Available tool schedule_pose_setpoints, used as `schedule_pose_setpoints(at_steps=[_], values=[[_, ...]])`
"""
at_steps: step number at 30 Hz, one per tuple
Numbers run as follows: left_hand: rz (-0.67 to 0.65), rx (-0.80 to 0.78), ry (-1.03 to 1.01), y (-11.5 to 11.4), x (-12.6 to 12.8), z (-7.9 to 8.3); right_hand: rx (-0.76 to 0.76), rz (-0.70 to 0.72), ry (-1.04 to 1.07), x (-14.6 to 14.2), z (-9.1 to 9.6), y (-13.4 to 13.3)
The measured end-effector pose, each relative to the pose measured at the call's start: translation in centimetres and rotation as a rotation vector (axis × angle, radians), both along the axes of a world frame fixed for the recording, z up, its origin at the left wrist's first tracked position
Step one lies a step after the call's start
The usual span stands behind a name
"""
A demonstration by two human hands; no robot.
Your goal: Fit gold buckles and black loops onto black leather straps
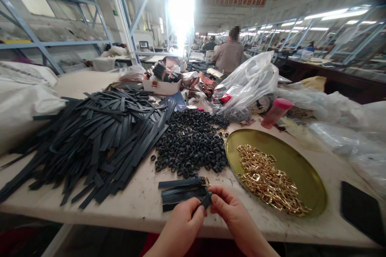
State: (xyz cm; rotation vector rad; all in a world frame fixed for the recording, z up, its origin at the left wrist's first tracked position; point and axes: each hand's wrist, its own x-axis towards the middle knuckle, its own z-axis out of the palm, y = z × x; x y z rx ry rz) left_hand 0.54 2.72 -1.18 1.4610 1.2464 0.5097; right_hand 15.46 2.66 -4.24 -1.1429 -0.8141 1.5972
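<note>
My left hand (187,219) is closed on a short dark strap (207,200) near the front edge of the table. The thumb and fingers of my right hand (225,204) pinch the upper end of the same strap; whether a loop or buckle is between them is hidden. Just beyond my hands lie several dark straps (177,193) side by side, with gold buckles (206,180) at their right ends. Behind these is a heap of small black loops (191,140). Gold buckles (268,176) lie piled in a round gold tray (313,180) to the right.
A large pile of dark strips (111,136) covers the table's left side. A pink-lidded cup (276,113) stands behind the tray, beside a clear plastic bag (247,84). A black flat object (360,209) lies at far right. A person (229,56) sits farther back.
</note>
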Motion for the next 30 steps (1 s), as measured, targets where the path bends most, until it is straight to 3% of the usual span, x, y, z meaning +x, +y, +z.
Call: schedule_pose_setpoints(at_steps=[4, 9, 13, 16, 19, 21, 23, 26, 30], values=[[-0.107, 0.041, 0.026, 0.5, -0.3, 1.3, 0.015, 0.121, -0.100, 0.6, -0.2, -0.1], [-0.202, -0.306, -0.136, -0.2, -0.9, 1.6, -0.087, 0.051, 0.006, 1.1, -0.3, -0.6], [-0.102, -0.399, -0.190, -1.0, -0.7, 1.2, -0.129, 0.090, 0.122, -0.1, -0.7, -1.7], [-0.020, -0.375, -0.275, -1.4, -0.1, 0.1, -0.028, 0.140, 0.033, -0.9, -1.0, -2.7], [0.061, -0.253, -0.330, -1.6, 0.1, -1.2, 0.192, 0.146, -0.336, 0.9, -0.7, -2.6], [0.101, -0.235, -0.342, -1.7, 0.1, -1.7, 0.312, 0.093, -0.773, 3.8, -0.1, -1.7], [0.124, -0.254, -0.356, -1.8, 0.3, -1.9, 0.340, 0.006, -1.313, 7.4, 0.9, -0.3], [0.143, -0.270, -0.381, -2.2, 0.9, -1.9, 0.306, -0.041, -1.546, 11.6, 2.0, 1.9], [0.147, -0.285, -0.390, -2.6, 1.7, -1.9, 0.296, 0.071, -1.704, 12.9, 2.0, 4.3]])
